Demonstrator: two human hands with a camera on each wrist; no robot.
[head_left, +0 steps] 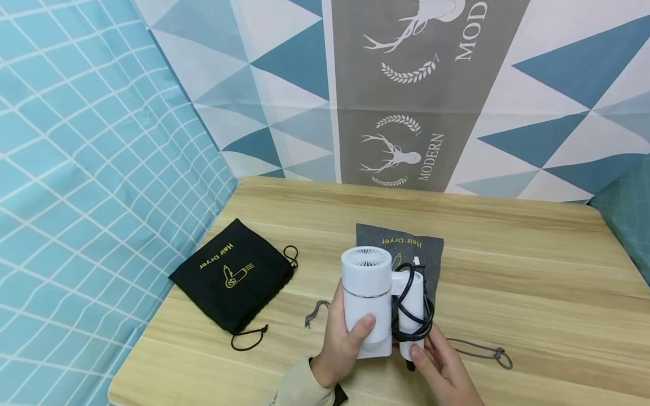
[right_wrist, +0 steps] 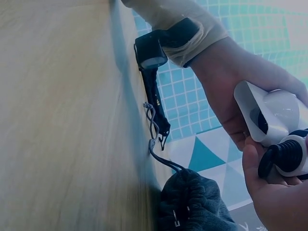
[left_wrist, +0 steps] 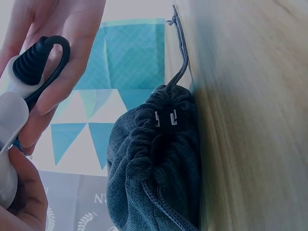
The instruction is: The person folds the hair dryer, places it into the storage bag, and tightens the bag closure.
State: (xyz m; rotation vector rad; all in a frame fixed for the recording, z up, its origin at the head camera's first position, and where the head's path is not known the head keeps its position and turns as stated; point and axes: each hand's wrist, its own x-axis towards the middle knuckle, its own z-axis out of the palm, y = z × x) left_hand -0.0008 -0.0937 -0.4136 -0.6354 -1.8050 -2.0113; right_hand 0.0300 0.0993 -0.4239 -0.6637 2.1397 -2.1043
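Note:
A white hair dryer [head_left: 368, 299] is held up over the table with both hands. My left hand [head_left: 339, 345] grips its wide barrel, the thumb lying across the front. My right hand [head_left: 447, 369] holds the lower end of its handle [head_left: 411, 304] between thumb and fingers. A black cord [head_left: 426, 321] is looped around the handle. Behind the dryer, a grey drawstring pouch [head_left: 431, 248] lettered "Hair Dryer" is partly hidden. The left wrist view shows two metal prongs [left_wrist: 174, 117] against this pouch. In the right wrist view, the dryer's flattened nozzle [right_wrist: 250, 110] faces the camera.
A black drawstring pouch [head_left: 228, 282] with yellow print lies on the left of the wooden table [head_left: 533, 282]. Grey drawstring ends [head_left: 482, 354] stretch out on both sides of the dryer. Patterned cloth [head_left: 284, 96] hangs behind, and blue checked cloth [head_left: 101, 169] borders the left.

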